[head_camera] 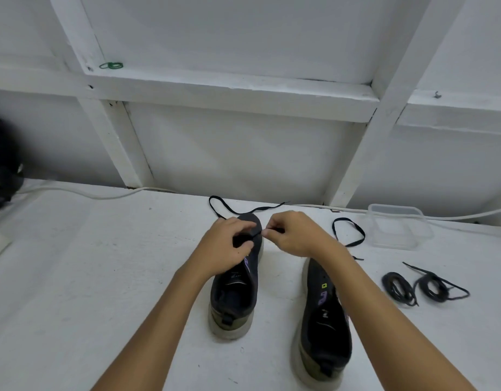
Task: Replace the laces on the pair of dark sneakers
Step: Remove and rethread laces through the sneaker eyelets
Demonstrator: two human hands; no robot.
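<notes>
A white surface (pixel 102 263) is seen running back to a white panelled wall (pixel 243 153), where its far edge is traced by a white cable (pixel 83 193). Broad bare room is left on the surface to the left of the shoes; the right side is more crowded.

Two dark sneakers are counted, both with heels toward the viewer. The left sneaker (pixel 235 294) is set near the middle, and the right sneaker (pixel 322 320) is placed beside it, apart and nearer the front edge.

The toe end of the left sneaker is covered by the left hand (pixel 226 246), whose fingers are curled over the eyelet area; whether anything is gripped under them cannot be told. A flat black lace (pixel 243 211) is pinched between thumb and fingertips of the right hand (pixel 294 235), just beside the left hand, and its loose length is looped away toward the wall.

A second flat lace (pixel 348 231) is laid loose to the right. Two coiled round laces (pixel 424 287) are found side by side further right. One clear plastic box (pixel 398 227) is stood near the wall, and one dark object (pixel 2 165) is cut off by the left edge.
</notes>
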